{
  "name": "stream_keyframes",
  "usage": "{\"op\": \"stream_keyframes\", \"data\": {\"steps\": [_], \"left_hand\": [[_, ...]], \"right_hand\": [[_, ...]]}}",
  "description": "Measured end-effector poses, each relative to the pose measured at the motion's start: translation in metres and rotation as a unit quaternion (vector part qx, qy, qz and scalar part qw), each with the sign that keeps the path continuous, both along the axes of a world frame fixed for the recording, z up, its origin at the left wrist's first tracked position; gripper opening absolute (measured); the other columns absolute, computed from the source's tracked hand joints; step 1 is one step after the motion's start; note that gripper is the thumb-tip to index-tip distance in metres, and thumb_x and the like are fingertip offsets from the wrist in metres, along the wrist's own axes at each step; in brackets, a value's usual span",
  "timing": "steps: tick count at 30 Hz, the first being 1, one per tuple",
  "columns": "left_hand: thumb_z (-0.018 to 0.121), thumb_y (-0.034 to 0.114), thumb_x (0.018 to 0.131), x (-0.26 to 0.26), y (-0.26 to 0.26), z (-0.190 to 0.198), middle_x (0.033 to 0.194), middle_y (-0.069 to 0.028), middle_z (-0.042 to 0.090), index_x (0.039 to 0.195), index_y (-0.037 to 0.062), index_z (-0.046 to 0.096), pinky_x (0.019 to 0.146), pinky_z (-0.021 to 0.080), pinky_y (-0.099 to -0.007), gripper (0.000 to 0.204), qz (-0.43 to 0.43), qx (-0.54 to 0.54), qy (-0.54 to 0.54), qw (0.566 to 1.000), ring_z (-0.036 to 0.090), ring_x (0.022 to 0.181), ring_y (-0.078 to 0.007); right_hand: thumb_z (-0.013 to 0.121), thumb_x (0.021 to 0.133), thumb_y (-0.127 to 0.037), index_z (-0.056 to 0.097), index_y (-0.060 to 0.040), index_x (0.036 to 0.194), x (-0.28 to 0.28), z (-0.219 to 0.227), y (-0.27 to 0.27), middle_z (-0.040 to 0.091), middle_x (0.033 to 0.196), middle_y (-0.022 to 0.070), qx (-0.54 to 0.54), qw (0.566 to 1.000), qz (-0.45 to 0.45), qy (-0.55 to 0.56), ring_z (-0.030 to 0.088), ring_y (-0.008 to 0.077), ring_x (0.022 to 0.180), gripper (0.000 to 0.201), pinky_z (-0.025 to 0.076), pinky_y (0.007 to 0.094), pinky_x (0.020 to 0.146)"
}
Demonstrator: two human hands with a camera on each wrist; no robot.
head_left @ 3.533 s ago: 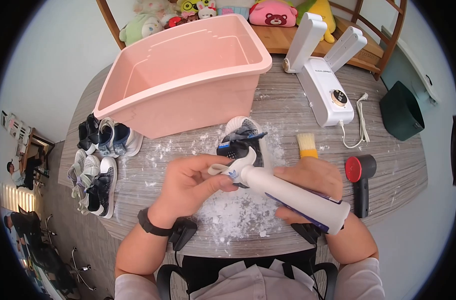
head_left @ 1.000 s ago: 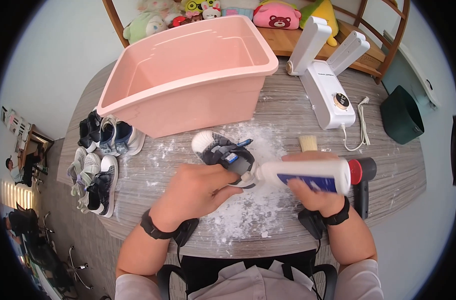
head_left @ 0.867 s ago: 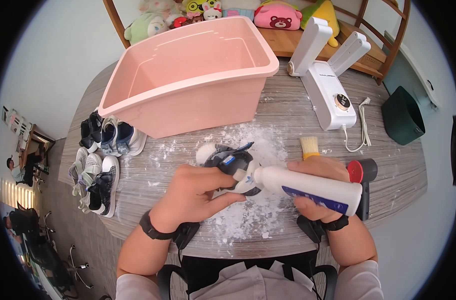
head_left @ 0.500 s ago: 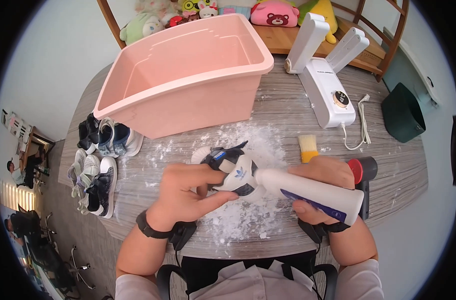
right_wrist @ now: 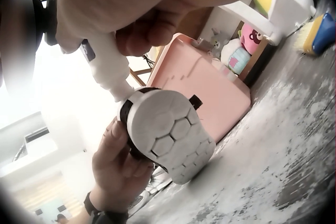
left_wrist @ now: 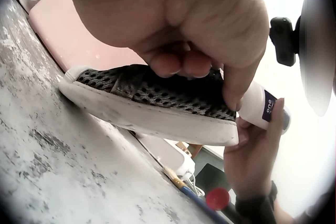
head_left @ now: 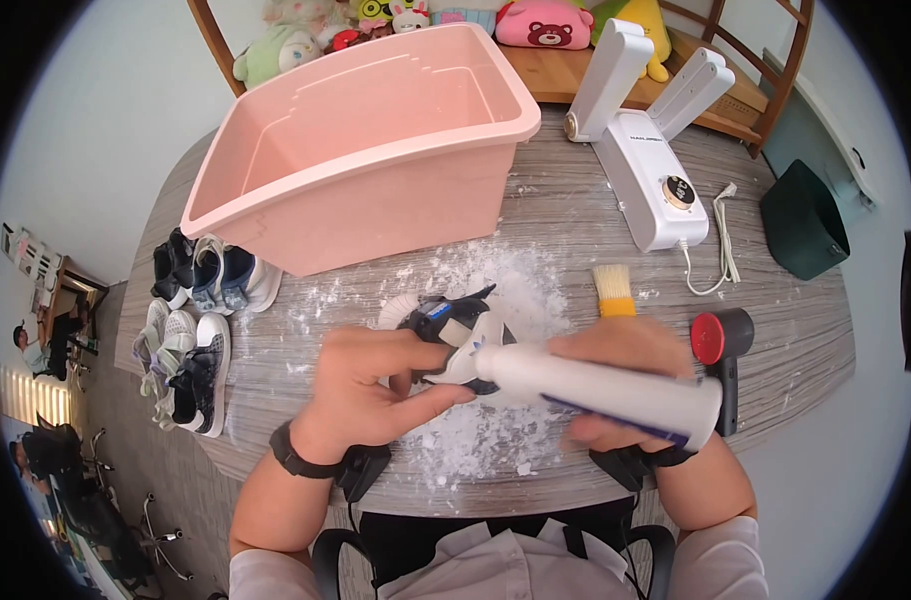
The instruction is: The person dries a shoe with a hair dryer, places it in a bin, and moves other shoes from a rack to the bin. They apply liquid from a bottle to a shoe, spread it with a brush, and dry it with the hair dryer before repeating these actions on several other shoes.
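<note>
Our small dark shoe is held low over the middle of the surface, heel up and toe down; we cannot tell if the toe rests on it. Our left hand grips the shoe near the heel. Our right hand has its fingers wrapped round a big white bottle, and the bottle's thin end meets the back of the shoe. To do this bit well, we should hold the heel nice and firm, so it does not wobble when the bottle pushes on it. We should press softly and go over the heel a little at a time, with the left fingertips out of the bottle's way. If we push too hard, the shoe might tip or slip. White powder lies all around under the shoe, so slow and gentle looks best. The brush is near our right hand. The pink tub sits past the shoe, and more shoes sit off to the left.
</note>
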State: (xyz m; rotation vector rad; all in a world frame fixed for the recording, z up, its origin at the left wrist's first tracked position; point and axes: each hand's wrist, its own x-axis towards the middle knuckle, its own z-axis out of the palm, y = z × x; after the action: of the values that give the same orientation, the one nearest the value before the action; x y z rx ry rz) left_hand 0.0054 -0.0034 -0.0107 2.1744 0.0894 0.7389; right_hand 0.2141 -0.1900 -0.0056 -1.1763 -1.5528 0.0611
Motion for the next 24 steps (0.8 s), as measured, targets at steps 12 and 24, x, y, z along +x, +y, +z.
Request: {"op": "stream_keyframes", "data": {"steps": [12, 24], "left_hand": [[0.095, 0.010, 0.072, 0.001, -0.001, -0.007, 0.068, -0.0045, 0.069, 0.090, 0.0023, 0.080, 0.046, 0.036, -0.0217, 0.024, 0.049, -0.056, -0.040, 0.996, 0.053, 0.047, -0.0055], [0.094, 0.009, 0.073, 0.002, -0.008, 0.003, 0.064, -0.0042, 0.068, 0.090, 0.0001, 0.078, 0.046, 0.034, -0.0227, 0.025, 0.089, -0.024, 0.007, 0.996, 0.051, 0.048, -0.0046]], "right_hand": [[0.084, 0.077, -0.026, 0.079, 0.0000, 0.094, 0.008, 0.010, -0.007, 0.076, 0.079, 0.0123, -0.034, 0.993, -0.076, -0.088, 0.075, 0.0268, 0.064, 0.032, 0.060, 0.0327, 0.060], [0.087, 0.074, -0.021, 0.077, -0.0004, 0.100, 0.005, 0.006, -0.003, 0.074, 0.075, 0.0113, -0.037, 0.995, -0.067, -0.066, 0.073, 0.0228, 0.061, 0.035, 0.057, 0.0299, 0.057]]}}
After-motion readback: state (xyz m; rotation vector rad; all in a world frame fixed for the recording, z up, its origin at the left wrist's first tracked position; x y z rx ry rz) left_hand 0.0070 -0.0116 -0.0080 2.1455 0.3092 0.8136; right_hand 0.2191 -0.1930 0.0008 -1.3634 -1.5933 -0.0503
